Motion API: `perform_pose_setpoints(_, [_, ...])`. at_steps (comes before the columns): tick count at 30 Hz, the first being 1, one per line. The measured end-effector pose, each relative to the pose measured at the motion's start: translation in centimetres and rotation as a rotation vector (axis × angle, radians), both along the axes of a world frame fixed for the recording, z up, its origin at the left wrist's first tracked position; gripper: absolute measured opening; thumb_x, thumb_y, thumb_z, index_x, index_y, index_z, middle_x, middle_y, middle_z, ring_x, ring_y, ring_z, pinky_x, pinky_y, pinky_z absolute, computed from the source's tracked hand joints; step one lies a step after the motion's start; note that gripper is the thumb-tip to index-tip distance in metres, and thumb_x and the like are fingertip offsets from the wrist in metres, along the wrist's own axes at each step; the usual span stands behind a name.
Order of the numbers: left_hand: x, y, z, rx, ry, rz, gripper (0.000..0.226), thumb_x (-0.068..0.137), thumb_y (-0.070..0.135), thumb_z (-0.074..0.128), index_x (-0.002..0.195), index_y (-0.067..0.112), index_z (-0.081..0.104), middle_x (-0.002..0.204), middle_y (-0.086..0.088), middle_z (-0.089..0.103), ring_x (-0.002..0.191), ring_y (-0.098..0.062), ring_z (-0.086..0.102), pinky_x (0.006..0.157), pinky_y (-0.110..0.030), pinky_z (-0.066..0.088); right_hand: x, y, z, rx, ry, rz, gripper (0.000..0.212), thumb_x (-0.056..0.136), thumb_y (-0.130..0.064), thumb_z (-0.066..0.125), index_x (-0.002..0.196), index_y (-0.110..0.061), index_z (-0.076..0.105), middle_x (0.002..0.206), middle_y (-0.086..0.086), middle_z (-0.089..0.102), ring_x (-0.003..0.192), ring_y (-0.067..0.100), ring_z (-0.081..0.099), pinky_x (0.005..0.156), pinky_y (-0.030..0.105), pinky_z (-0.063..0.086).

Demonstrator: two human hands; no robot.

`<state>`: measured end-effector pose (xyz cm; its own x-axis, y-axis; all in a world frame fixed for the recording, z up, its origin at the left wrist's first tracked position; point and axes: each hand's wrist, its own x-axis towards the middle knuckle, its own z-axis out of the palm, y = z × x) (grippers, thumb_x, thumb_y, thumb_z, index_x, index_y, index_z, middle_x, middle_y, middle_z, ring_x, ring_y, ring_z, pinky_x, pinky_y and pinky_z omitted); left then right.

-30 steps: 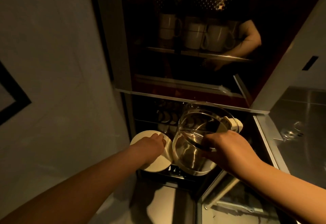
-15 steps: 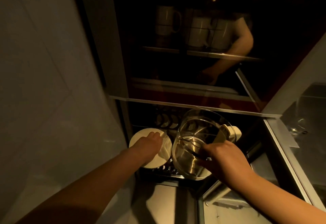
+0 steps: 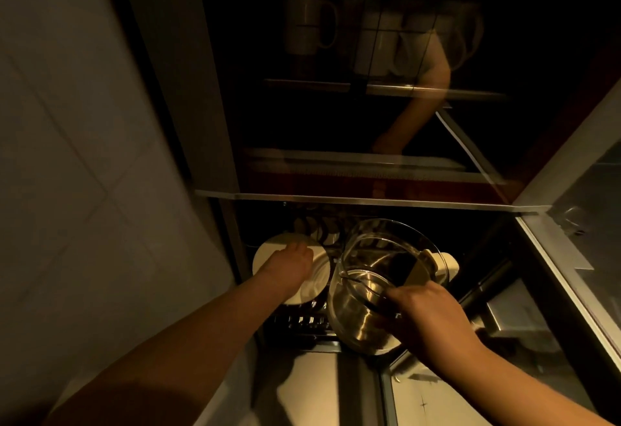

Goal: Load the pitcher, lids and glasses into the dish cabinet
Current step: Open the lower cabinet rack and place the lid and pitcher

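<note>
A clear glass pitcher [image 3: 376,278] with a cream spout piece hangs tilted over the lower rack [image 3: 302,320] of the dark dish cabinet. My right hand [image 3: 426,318] grips its handle at the near right side. A round cream lid [image 3: 268,251] stands on edge in the rack just left of the pitcher. My left hand [image 3: 292,267] holds this lid from the front, fingers curled over its upper face. The lid and pitcher nearly touch.
White mugs [image 3: 309,26] show behind the dark glass upper door [image 3: 336,123], which mirrors an arm. A metal trim bar [image 3: 336,195] divides upper and lower sections. A steel counter [image 3: 588,241] lies right, a pale wall [image 3: 84,157] left.
The view has tilted down and drawn nearer. The pitcher has sunk slightly toward the rack, and my right hand has slid lower on it. My left hand stays on the lid.
</note>
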<state>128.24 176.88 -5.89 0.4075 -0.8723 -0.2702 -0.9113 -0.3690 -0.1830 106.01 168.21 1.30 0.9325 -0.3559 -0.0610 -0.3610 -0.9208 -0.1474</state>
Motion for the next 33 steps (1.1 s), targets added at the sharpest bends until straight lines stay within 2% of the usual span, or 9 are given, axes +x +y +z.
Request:
perform_pose_setpoints(5, [0.7, -1.0, -1.2, 0.020, 0.015, -0.024, 0.074, 0.078, -0.001, 0.063, 0.141, 0.003, 0.024, 0.147, -0.018, 0.021, 0.132, -0.033, 0.027, 0.093, -0.038, 0.042, 0.5, -0.4, -0.7, 0.007, 0.026, -0.010, 0.028, 0.092, -0.044, 0.049, 0.119, -0.039, 0.051, 0.112, -0.015, 0.059, 0.105, 0.004, 0.051, 0.095, 0.020, 0.029])
perform_pose_setpoints(10, [1.4, -1.8, -1.8, 0.042, 0.032, 0.002, 0.066, 0.086, 0.006, 0.058, 0.143, 0.004, 0.024, 0.148, -0.018, 0.022, 0.133, -0.034, 0.027, 0.101, -0.039, 0.036, 1.1, -0.8, -1.3, 0.010, 0.034, -0.008, 0.027, 0.092, -0.043, 0.050, 0.118, -0.038, 0.052, 0.111, -0.014, 0.059, 0.106, 0.005, 0.052, 0.095, 0.021, 0.028])
perform_pose_setpoints(17, [3.2, -3.1, -2.7, 0.090, 0.151, 0.084, 0.076, 0.083, 0.012, 0.066, 0.145, 0.009, 0.023, 0.148, -0.016, 0.026, 0.134, -0.033, 0.029, 0.108, -0.041, 0.032, 1.4, -1.4, -1.9, 0.029, 0.031, -0.030, 0.028, 0.091, -0.044, 0.051, 0.118, -0.037, 0.053, 0.109, -0.015, 0.061, 0.105, 0.005, 0.052, 0.096, 0.021, 0.032])
perform_pose_setpoints(27, [4.0, -4.2, -3.4, 0.052, 0.287, 0.231, 0.049, 0.097, 0.034, 0.044, 0.140, 0.014, 0.036, 0.143, -0.012, 0.040, 0.128, -0.031, 0.040, 0.104, -0.040, 0.035, 2.2, -2.3, -2.4, 0.021, -0.008, -0.047, 0.026, 0.092, -0.042, 0.050, 0.117, -0.037, 0.053, 0.105, -0.012, 0.061, 0.100, 0.010, 0.051, 0.088, 0.024, 0.040])
perform_pose_setpoints(30, [4.0, -4.4, -3.3, 0.036, 0.366, 0.297, 0.047, 0.098, 0.040, 0.038, 0.136, 0.013, 0.043, 0.139, -0.012, 0.045, 0.124, -0.030, 0.045, 0.102, -0.038, 0.036, 2.5, -2.4, -2.5, 0.007, -0.053, -0.050, 0.023, 0.090, -0.042, 0.052, 0.113, -0.037, 0.055, 0.102, -0.012, 0.062, 0.097, 0.009, 0.052, 0.084, 0.021, 0.039])
perform_pose_setpoints(33, [3.7, -4.5, -3.3, 0.007, 0.368, 0.327, 0.044, 0.097, 0.038, 0.041, 0.133, 0.013, 0.047, 0.135, -0.010, 0.050, 0.120, -0.029, 0.048, 0.102, -0.039, 0.040, 2.7, -2.5, -2.4, -0.006, -0.088, -0.028, 0.020, 0.087, -0.040, 0.057, 0.107, -0.036, 0.059, 0.095, -0.011, 0.064, 0.091, 0.008, 0.055, 0.077, 0.019, 0.032])
